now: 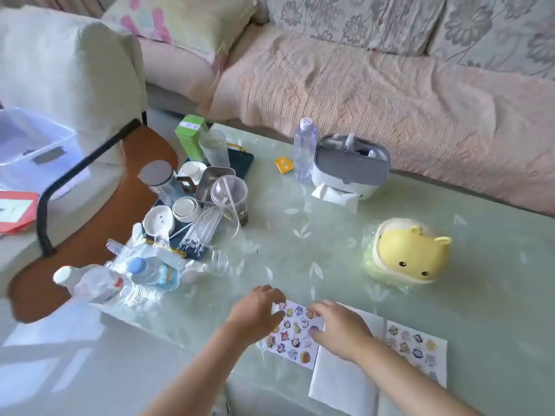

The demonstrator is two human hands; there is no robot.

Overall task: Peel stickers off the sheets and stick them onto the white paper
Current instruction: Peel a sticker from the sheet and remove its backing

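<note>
A sticker sheet (292, 337) with several small cartoon stickers lies at the table's near edge. My left hand (256, 310) rests on its left side, fingers curled over the sheet's top left corner. My right hand (339, 327) sits on the sheet's right side, fingertips bent down onto the stickers; whether a sticker is pinched I cannot tell. Under my right wrist lies the white paper (342, 382). A second sticker sheet (416, 349) lies flat to the right of it.
A yellow cartoon-faced bin (411, 253) stands behind on the right. A tissue box (350, 168) and clear bottle (304, 148) stand at the back. A tray of cups and jars (198, 193) and water bottles (150, 274) crowd the left. A sofa (360, 85) runs behind the green table (300, 235).
</note>
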